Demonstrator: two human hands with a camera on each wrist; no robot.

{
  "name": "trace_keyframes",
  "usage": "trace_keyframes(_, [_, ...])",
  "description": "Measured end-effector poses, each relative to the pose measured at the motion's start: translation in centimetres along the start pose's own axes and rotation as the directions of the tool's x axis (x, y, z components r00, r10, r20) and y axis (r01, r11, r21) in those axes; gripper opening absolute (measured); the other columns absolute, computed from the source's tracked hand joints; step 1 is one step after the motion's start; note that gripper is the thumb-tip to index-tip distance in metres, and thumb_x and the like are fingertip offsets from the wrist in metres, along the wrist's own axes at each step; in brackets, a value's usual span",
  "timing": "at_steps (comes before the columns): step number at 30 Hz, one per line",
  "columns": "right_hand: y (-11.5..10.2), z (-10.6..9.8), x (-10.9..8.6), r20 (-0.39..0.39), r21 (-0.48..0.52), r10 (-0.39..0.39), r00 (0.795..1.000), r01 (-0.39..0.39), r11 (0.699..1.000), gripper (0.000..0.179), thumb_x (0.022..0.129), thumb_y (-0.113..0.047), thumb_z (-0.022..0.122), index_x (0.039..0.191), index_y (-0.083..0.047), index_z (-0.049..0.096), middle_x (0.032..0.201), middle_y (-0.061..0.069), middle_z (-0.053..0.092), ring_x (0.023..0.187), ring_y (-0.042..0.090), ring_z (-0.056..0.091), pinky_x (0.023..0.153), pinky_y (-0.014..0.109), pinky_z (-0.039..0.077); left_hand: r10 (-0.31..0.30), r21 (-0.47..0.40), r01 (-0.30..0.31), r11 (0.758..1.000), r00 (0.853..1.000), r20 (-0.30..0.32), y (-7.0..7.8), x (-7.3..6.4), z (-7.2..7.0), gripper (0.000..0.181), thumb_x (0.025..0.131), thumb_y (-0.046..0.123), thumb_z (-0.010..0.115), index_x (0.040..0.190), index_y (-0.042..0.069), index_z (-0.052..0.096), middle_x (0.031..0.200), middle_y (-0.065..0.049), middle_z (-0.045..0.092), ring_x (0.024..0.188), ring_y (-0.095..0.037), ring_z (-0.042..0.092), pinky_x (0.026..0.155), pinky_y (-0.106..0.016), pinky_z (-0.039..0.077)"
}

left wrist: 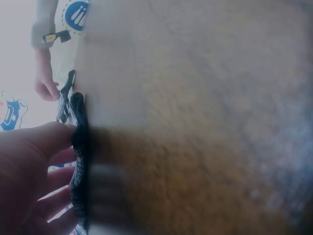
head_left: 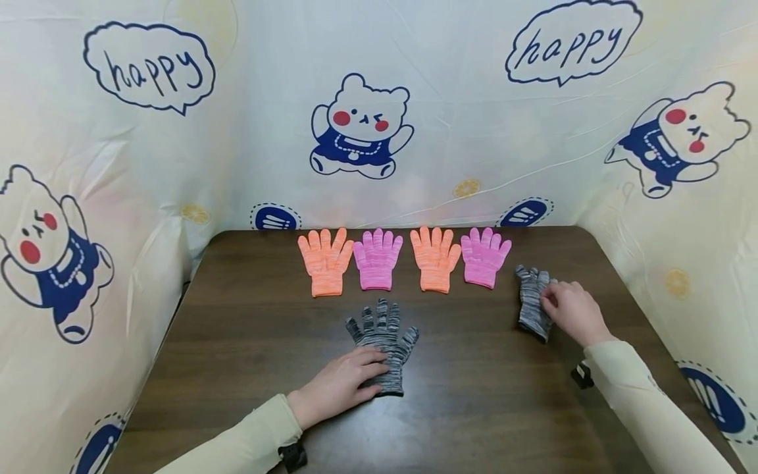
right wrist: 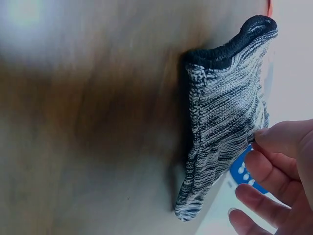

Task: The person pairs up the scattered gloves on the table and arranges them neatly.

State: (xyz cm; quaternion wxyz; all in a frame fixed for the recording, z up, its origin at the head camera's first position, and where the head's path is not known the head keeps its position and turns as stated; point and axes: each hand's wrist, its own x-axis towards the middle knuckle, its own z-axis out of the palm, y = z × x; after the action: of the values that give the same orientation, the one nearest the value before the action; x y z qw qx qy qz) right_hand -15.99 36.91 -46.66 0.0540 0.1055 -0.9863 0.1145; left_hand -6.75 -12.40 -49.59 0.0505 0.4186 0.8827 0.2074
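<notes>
A grey-and-black knitted glove [head_left: 381, 336] lies flat at the middle of the table, its fingers pointing away from me. My left hand [head_left: 337, 385] rests on its palm and cuff with loosely extended fingers. Over on the right, my right hand [head_left: 576, 315] pinches the edge of a second grey-and-black glove [head_left: 530, 304] between thumb and forefinger. In the right wrist view this glove [right wrist: 220, 112] stands partly raised on that side, with its dark cuff edge visible. The other fingers of my right hand are bent loosely beside it.
Along the table's back edge lie an orange glove [head_left: 326, 262], a pink glove [head_left: 377, 260], another orange glove [head_left: 435, 260] and another pink glove [head_left: 485, 258], all flat. The brown table [head_left: 249, 342] is bordered by a printed cloth [head_left: 450, 138] at the back and sides.
</notes>
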Motion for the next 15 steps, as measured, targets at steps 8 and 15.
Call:
trace_keyframes(8, [-2.7, -0.6, -1.0, -0.030, 0.008, -0.069, 0.997, 0.069, 0.998, 0.005, 0.092, -0.007, 0.073, 0.089, -0.003, 0.072, 0.082, 0.010, 0.067, 0.087, 0.037, 0.060, 0.074, 0.055, 0.052, -0.002, 0.006, 0.002, 1.000, 1.000, -0.006, -0.1, 0.0, 0.1, 0.037, 0.100, 0.028, 0.072, 0.133, 0.010, 0.071, 0.142, -0.007, 0.064, 0.137, -0.027, 0.055, 0.110, -0.045, 0.049])
trace_keyframes(15, [-4.9, -1.0, -1.6, -0.042, -0.004, -0.155, 0.987, 0.155, 0.988, 0.006, 0.090, -0.006, 0.077, 0.087, -0.005, 0.072, 0.084, 0.007, 0.069, 0.090, 0.036, 0.062, 0.078, 0.055, 0.054, 0.016, 0.021, -0.015, 1.000, 0.999, -0.034, 0.0, -0.1, 0.4, 0.036, 0.100, 0.027, 0.073, 0.132, 0.010, 0.072, 0.141, -0.008, 0.064, 0.135, -0.028, 0.056, 0.108, -0.046, 0.051])
